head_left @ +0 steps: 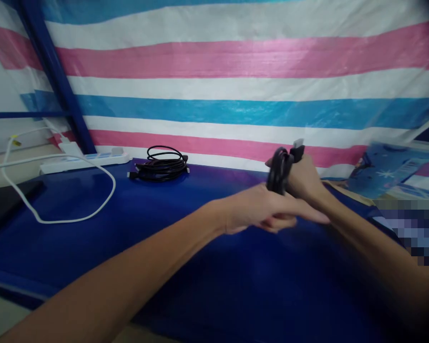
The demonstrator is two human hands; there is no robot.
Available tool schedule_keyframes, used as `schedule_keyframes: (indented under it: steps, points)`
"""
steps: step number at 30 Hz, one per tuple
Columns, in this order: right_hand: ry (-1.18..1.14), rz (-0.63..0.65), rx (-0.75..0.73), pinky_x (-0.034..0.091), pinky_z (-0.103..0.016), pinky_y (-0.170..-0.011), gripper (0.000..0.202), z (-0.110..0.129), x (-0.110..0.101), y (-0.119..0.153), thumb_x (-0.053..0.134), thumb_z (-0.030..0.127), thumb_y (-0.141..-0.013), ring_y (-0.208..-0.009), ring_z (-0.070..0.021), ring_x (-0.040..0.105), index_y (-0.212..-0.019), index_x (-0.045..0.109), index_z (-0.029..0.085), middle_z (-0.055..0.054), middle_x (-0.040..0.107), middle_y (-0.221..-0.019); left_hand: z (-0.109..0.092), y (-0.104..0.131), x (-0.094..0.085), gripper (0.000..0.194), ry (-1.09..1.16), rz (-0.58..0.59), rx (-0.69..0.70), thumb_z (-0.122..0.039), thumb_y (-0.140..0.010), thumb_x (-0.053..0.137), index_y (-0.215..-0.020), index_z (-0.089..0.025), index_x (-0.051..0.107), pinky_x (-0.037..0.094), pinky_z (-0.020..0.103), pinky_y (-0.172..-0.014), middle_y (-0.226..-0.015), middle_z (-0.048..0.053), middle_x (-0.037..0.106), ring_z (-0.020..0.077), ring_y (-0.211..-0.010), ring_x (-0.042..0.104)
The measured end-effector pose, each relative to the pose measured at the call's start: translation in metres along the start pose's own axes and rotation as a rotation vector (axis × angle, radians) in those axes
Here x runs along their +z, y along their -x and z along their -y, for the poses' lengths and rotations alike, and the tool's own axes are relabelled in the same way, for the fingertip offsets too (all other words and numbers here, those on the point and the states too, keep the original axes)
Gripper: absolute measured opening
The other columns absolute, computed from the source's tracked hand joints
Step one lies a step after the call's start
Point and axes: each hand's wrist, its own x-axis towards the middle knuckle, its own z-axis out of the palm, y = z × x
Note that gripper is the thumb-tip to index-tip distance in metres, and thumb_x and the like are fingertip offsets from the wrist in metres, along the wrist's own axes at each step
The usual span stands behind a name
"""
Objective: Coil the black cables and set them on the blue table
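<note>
A bundled black cable (279, 171) with a dark plug is held up above the blue table, right of centre. My left hand (268, 208) grips its lower part, with the index finger stretched out to the right. My right hand (302, 178) is just behind the bundle, by the plug end; most of its fingers are hidden, so its hold cannot be made out. Farther left, a coiled black cable (160, 169) with several plug ends rests near the back edge of the table.
On the blue table (128, 247), a white power strip (89, 161) stands back left, with a looping white cable (62, 221) and a dark flat object (10, 202). A blue patterned bag (389, 169) is at right. A striped sheet (236, 57) hangs behind.
</note>
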Motion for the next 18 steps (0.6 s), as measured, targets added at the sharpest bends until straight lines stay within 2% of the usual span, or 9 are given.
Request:
schedule_keyframes:
  steps: [2, 3, 5, 7, 10, 13, 15, 18]
  points:
    - [0.107, -0.06, -0.02, 0.02, -0.025, -0.039, 0.036, -0.002, 0.001, -0.004, 0.06, 0.01, -0.066, -0.043, -0.0085, 0.027, -0.044, 0.034, 0.022, 0.005, 0.031, -0.041, 0.006, -0.003, 0.013, 0.046, -0.004, 0.066, -0.006, -0.023, -0.078, 0.059, -0.043, -0.018, 0.03, 0.017, 0.025, -0.044, -0.041, -0.009, 0.024, 0.0033, -0.038, 0.02]
    - [0.159, -0.093, -0.031, 0.02, -0.025, -0.039, 0.037, -0.002, 0.002, -0.005, 0.06, 0.01, -0.065, -0.044, -0.0085, 0.027, -0.043, 0.034, 0.022, 0.005, 0.031, -0.041, 0.01, -0.004, 0.016, 0.047, 0.008, 0.052, -0.001, -0.024, -0.079, 0.059, -0.043, -0.018, 0.029, 0.021, 0.025, -0.045, -0.04, -0.009, 0.024, 0.0035, -0.038, 0.022]
    - [0.235, -0.132, -0.048, 0.02, -0.025, -0.04, 0.036, -0.002, 0.002, -0.009, 0.061, 0.01, -0.066, -0.045, -0.0084, 0.028, -0.044, 0.036, 0.021, 0.005, 0.033, -0.042, 0.017, -0.008, 0.016, 0.049, 0.074, -0.054, 0.036, -0.027, -0.08, 0.059, -0.042, -0.019, 0.029, 0.033, 0.025, -0.052, -0.037, -0.008, 0.025, 0.0043, -0.037, 0.031]
    - [0.294, -0.117, -0.033, 0.021, -0.025, -0.04, 0.032, -0.004, -0.001, -0.013, 0.061, 0.012, -0.069, -0.044, -0.0082, 0.031, -0.046, 0.041, 0.02, 0.004, 0.037, -0.042, 0.024, -0.011, 0.01, 0.048, 0.155, -0.208, 0.074, -0.03, -0.081, 0.058, -0.043, -0.019, 0.032, 0.042, 0.026, -0.066, -0.037, -0.007, 0.032, 0.0064, -0.041, 0.044]
    - [0.358, 0.018, 0.052, 0.019, -0.024, -0.036, 0.031, -0.011, -0.008, -0.017, 0.068, 0.014, -0.066, -0.036, -0.0073, 0.032, -0.046, 0.046, 0.019, 0.004, 0.039, -0.037, 0.032, -0.012, -0.007, 0.034, 0.192, -0.482, 0.03, -0.031, -0.083, 0.056, -0.055, -0.017, 0.043, 0.047, 0.029, -0.069, -0.043, -0.007, 0.04, 0.0087, -0.045, 0.052]
    - [0.352, 0.158, 0.136, 0.017, -0.023, -0.031, 0.033, -0.02, -0.009, -0.016, 0.075, 0.014, -0.06, -0.03, -0.0075, 0.032, -0.043, 0.047, 0.019, 0.003, 0.039, -0.033, 0.045, -0.013, -0.034, 0.015, -0.101, -0.748, -0.087, -0.026, -0.082, 0.054, -0.072, -0.018, 0.047, 0.047, 0.028, -0.057, -0.052, -0.007, 0.041, 0.0084, -0.041, 0.047]
    - [0.299, 0.223, 0.17, 0.021, -0.023, -0.03, 0.031, -0.026, -0.007, -0.014, 0.075, 0.016, -0.063, -0.03, -0.0082, 0.035, -0.046, 0.049, 0.018, 0.003, 0.041, -0.034, 0.055, -0.018, -0.052, 0.008, -0.36, -0.851, -0.128, -0.024, -0.08, 0.054, -0.082, -0.02, 0.048, 0.045, 0.028, -0.053, -0.058, -0.005, 0.047, 0.0096, -0.042, 0.047]
    - [0.19, 0.249, 0.204, 0.031, -0.022, -0.034, 0.022, -0.037, -0.007, -0.015, 0.066, 0.012, -0.07, -0.035, -0.0089, 0.04, -0.055, 0.05, 0.018, 0.003, 0.044, -0.041, 0.069, -0.038, -0.077, 0.014, -0.505, -0.919, -0.143, -0.021, -0.077, 0.056, -0.089, -0.02, 0.05, 0.044, 0.03, -0.059, -0.064, -0.001, 0.054, 0.0139, -0.051, 0.052]
